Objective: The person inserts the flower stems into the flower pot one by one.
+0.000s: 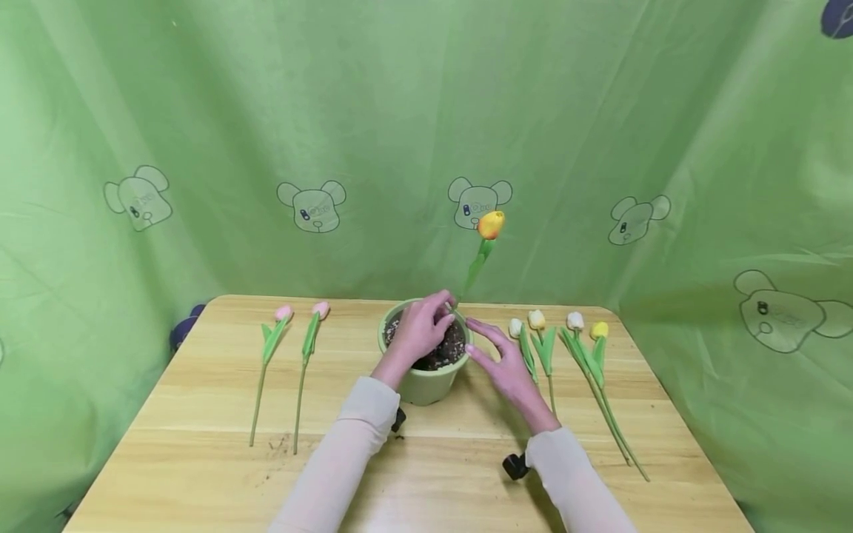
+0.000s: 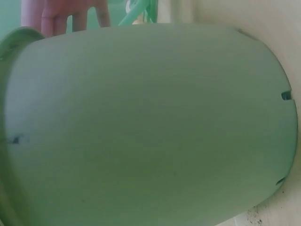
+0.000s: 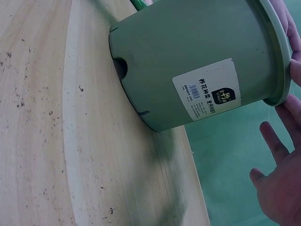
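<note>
A green flowerpot (image 1: 426, 389) filled with dark soil (image 1: 443, 357) stands near the table's far edge. My left hand (image 1: 423, 326) reaches in over the soil, its thumb and forefinger pinching the low stem of an orange-yellow tulip (image 1: 491, 225). The tulip leans to the right above the rim; its stem's lower end is hidden by the hand. At the pot's right side is my right hand (image 1: 503, 363), fingers spread, the thumb and a fingertip at the rim. In the right wrist view that hand (image 3: 287, 174) shows beside the pot (image 3: 197, 52).
Two pink tulips (image 1: 283, 313) lie on the left of the wooden table (image 1: 200, 474). To the right lie several more: white ones (image 1: 574, 320), a cream one (image 1: 536, 319) and a yellow one (image 1: 599, 330). Soil crumbs (image 1: 278, 446) dot the tabletop. A green curtain (image 1: 400, 89) surrounds it.
</note>
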A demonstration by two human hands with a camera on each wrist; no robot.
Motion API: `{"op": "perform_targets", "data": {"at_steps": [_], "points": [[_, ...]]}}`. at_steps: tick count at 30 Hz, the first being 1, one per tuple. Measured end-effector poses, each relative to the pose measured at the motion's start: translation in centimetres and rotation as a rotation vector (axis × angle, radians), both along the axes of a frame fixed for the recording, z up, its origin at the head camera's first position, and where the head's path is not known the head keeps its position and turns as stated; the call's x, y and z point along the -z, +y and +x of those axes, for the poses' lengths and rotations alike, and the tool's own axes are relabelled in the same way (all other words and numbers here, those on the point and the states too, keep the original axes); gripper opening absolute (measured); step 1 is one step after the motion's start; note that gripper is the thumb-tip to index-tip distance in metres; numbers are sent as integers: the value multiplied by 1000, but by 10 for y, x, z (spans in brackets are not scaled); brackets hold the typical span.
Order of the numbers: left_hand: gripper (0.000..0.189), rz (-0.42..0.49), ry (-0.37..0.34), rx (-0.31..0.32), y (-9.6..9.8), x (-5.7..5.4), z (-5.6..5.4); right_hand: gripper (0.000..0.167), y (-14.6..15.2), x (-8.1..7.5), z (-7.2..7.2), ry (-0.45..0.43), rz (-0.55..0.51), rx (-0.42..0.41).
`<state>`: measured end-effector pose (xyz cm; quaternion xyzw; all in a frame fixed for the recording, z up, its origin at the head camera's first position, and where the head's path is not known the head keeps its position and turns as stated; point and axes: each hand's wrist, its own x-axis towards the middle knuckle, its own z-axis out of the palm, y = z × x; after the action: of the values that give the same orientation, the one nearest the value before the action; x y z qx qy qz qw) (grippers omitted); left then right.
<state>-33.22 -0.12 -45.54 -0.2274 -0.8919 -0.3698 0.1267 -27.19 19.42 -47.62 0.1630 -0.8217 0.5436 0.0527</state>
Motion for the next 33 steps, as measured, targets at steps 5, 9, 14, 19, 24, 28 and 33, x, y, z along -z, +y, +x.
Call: {"op": "perform_targets", "data": {"at_steps": [5,9,14,19,24,28,33], "points": [[23,18,-6,-8,-2,-1,0,51,3,20,-12,14,-18,3],[27,76,-25,6,-4,-2,3,50,6,30,-18,30,-16,9],[32,151,-52,24,-5,-2,7,50,7,32,-17,31,-13,-7],[35,266,-82,14,-8,-4,8,50,2,23,-9,24,-15,-14],[33,327,-84,-5,-13,-11,9,50,-4,2,3,20,-28,-12],[32,363,-61,-42,-25,-21,9,50,-2,4,2,26,-37,-10],[32,421,-53,-104,-54,-30,10,51,0,2,2,25,-34,-7]]}}
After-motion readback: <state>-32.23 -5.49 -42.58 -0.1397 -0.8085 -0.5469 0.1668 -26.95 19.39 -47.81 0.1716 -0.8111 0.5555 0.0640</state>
